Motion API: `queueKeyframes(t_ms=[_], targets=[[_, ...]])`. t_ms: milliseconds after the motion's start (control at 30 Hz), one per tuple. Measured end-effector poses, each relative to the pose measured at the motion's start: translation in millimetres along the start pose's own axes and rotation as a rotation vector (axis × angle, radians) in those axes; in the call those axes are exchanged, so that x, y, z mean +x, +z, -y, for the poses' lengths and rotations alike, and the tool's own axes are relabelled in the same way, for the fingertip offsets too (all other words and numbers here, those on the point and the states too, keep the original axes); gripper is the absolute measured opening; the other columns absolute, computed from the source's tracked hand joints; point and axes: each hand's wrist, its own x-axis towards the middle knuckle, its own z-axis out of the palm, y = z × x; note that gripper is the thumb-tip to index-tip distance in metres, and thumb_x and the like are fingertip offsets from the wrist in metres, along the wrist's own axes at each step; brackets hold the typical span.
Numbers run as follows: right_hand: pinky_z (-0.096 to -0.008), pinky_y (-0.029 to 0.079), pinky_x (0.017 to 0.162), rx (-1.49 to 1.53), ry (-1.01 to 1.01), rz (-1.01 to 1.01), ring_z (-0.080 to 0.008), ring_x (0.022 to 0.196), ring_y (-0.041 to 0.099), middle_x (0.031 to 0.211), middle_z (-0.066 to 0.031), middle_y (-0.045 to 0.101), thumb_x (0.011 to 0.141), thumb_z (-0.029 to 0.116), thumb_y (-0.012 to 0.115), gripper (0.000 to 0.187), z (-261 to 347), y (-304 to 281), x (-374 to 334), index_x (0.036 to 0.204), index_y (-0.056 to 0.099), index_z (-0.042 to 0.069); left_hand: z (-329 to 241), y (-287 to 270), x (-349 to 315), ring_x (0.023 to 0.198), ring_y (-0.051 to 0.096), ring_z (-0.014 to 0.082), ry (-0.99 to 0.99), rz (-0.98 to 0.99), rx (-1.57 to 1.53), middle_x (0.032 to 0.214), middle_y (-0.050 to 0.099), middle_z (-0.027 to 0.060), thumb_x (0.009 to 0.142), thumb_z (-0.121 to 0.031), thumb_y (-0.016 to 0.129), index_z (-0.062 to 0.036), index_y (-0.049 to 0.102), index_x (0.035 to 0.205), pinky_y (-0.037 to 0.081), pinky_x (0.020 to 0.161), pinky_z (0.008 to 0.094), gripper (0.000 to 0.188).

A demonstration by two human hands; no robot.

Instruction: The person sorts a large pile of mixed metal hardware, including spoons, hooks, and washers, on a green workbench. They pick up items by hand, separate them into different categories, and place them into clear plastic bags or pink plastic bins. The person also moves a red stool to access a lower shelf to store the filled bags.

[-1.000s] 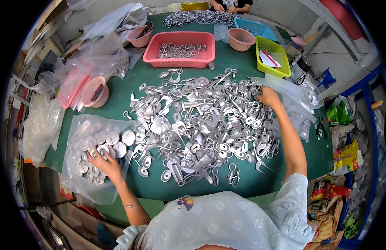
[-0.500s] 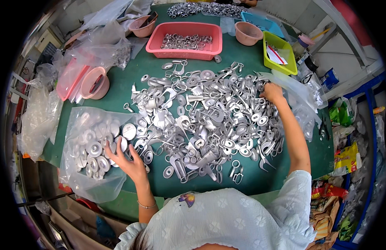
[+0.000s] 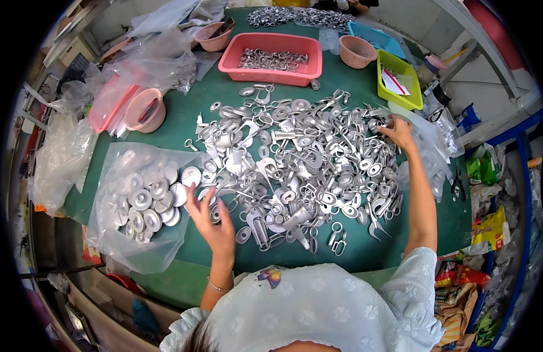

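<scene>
A wide heap of grey metal parts (image 3: 306,158), made up of rings, hooks, discs and short tubes, covers the middle of the green table. My left hand (image 3: 215,226) is open at the heap's lower left edge, its fingers apart over a few discs. Left of it, round grey metal discs (image 3: 141,199) lie piled on a clear plastic bag (image 3: 119,252). On the right, my right hand (image 3: 400,134) reaches to the heap's upper right edge with thumb and fingers apart. Its fingertips are close to small parts there; I see nothing held in them.
A pink basket (image 3: 265,74) of metal rings stands at the back, beside pink bowls (image 3: 358,51) and a lime-green basket (image 3: 417,97). More rings (image 3: 298,17) are heaped at the far edge, near another person. Plastic bags (image 3: 432,158) and black-handled scissors (image 3: 457,186) lie right.
My left hand has moved right, from over the piled discs to the heap's edge. The fingers of my right hand have spread and lifted slightly. The whole view has shifted a little.
</scene>
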Motion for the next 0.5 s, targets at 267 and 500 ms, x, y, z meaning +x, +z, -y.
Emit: queueKeyframes(t_ms=[267, 500], targets=[[-0.0424, 0.041, 0.084, -0.192, -0.157, 0.111, -0.0307, 0.088, 0.061, 0.088, -0.0157, 0.066, 0.07, 0.044, 0.07, 0.046, 23, 0, -10, 0.094, 0.068, 0.004, -16, 6, -13, 0.126, 0.035, 0.0337, 0.05, 0.086, -0.094, 0.132, 0.037, 0.0174, 0.079, 0.006, 0.053, -0.0015, 0.058, 0.108, 0.031, 0.1, 0.0415, 0.03], [-0.0416, 0.047, 0.071, -0.029, -0.188, -0.003, -0.0395, 0.079, 0.059, 0.08, -0.0232, 0.062, 0.074, 0.032, 0.07, 0.036, 35, 2, -26, 0.09, 0.067, -0.001, -20, -7, -22, 0.13, 0.028, 0.0387, -0.006, 0.139, -0.11, 0.132, 0.036, 0.0199, 0.077, 0.007, 0.054, -0.0016, 0.059, 0.106, 0.028, 0.104, 0.0451, 0.031]])
